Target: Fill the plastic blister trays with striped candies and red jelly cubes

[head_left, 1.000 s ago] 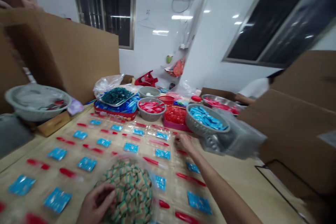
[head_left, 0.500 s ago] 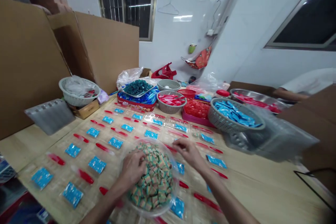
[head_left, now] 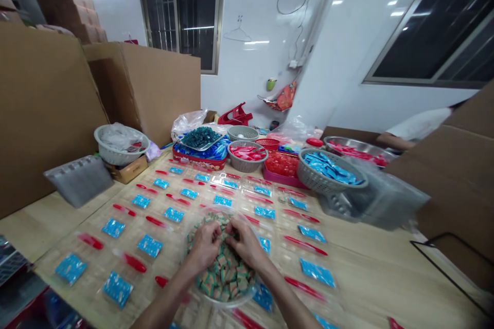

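A clear round bowl [head_left: 252, 290] full of small square green-and-tan pieces [head_left: 224, 275] stands close in front of me. Over its contents my left hand [head_left: 206, 244] is closed, fingertips pinched at the pieces. My right hand [head_left: 244, 242] is also closed, beside the left one above the bowl; whatever its fingers hold is too small to make out. Around the bowl lie rows of clear plastic trays, with blue printed packets [head_left: 150, 245] and slim red plastic tools [head_left: 135, 263] in them.
Farther back stand a grey basket of blue packets [head_left: 328, 185], a pink tray of red pieces [head_left: 283, 165], a basket of pink-red packets [head_left: 247, 164] and a heap of teal pieces [head_left: 200, 137]. Cardboard [head_left: 162, 79] walls the left. Another person's arm [head_left: 397, 141] shows behind cardboard at right.
My right hand has moved left from above the trays to over the bowl, beside my left hand. My left hand stays at the bowl. The view has tilted up and turned right.
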The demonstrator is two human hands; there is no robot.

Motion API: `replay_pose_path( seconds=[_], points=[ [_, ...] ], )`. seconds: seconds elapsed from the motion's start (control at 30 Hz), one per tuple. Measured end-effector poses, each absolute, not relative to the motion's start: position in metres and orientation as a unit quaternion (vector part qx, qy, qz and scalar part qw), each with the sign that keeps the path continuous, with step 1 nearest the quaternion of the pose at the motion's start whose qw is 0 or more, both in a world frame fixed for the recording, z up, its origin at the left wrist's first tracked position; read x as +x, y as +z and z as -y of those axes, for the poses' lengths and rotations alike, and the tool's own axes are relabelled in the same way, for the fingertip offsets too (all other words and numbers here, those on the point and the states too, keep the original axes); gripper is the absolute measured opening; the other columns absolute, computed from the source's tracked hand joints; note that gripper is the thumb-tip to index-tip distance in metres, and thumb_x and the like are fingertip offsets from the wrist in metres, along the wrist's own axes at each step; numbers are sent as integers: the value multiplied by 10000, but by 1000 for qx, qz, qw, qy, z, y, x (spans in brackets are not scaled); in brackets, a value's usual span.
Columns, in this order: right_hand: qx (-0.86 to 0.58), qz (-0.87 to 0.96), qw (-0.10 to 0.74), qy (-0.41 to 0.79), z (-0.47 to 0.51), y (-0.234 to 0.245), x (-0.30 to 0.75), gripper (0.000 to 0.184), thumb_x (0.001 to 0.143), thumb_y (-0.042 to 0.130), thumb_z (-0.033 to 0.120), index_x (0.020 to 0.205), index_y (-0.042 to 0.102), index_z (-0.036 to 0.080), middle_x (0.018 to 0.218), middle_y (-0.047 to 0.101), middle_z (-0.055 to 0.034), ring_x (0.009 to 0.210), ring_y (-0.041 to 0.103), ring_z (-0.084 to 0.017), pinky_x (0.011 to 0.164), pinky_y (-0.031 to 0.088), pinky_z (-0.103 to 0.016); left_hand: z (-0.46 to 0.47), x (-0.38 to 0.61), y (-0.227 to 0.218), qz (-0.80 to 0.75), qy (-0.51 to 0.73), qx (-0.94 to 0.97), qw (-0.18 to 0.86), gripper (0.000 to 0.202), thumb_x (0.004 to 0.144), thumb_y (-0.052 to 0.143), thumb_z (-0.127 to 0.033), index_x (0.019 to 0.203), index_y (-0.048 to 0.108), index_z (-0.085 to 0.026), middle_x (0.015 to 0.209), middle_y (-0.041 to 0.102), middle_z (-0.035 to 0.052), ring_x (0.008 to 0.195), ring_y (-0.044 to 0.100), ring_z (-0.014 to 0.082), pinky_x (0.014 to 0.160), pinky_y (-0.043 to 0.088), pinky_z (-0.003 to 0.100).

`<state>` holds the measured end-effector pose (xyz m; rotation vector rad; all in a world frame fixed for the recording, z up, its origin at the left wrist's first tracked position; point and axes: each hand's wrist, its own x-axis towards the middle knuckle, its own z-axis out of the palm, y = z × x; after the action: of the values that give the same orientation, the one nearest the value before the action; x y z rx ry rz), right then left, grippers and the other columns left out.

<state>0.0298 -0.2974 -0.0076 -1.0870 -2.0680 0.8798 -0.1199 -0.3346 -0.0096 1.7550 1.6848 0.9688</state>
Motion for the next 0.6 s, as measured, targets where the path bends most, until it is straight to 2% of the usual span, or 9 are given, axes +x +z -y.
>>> replay_pose_path(
  seconds=[0.23, 0.33, 0.5, 0.6],
  points=[
    [-394, 768, 341, 372, 316, -2, 32, 199, 678, 544, 99, 838, 618, 192, 811, 621, -11, 788, 561, -183, 719, 419, -285, 343, -125, -19, -526, 497, 525, 449, 99, 606, 546, -91, 661, 532, -172, 560, 518, -49, 515, 509, 118, 500, 358, 208],
    [-374, 774, 350, 371, 323, -2, 31, 298, 655, 547, 75, 906, 635, 209, 895, 643, -16, 863, 574, -191, 778, 430, -303, 348, -128, -19, -491, 532, 457, 517, 118, 577, 602, -107, 657, 537, -164, 546, 521, -57, 502, 501, 102, 492, 365, 194],
    [-391, 744, 390, 377, 334, -7, 29, 477, 604, 505, 36, 1020, 641, 227, 1099, 647, -34, 1070, 551, -216, 964, 380, -376, 359, -130, -12, -471, 565, 410, 538, 130, 547, 638, -93, 632, 561, -153, 580, 566, -47, 546, 528, 94, 528, 398, 183],
    [-411, 728, 374, 403, 340, -8, 28, 474, 627, 501, 67, 1047, 648, 230, 1083, 667, -35, 1044, 578, -219, 957, 401, -391, 365, -131, -9, -469, 568, 411, 537, 130, 547, 664, -107, 629, 573, -149, 607, 595, -32, 599, 554, 104, 580, 422, 191]
  ],
)
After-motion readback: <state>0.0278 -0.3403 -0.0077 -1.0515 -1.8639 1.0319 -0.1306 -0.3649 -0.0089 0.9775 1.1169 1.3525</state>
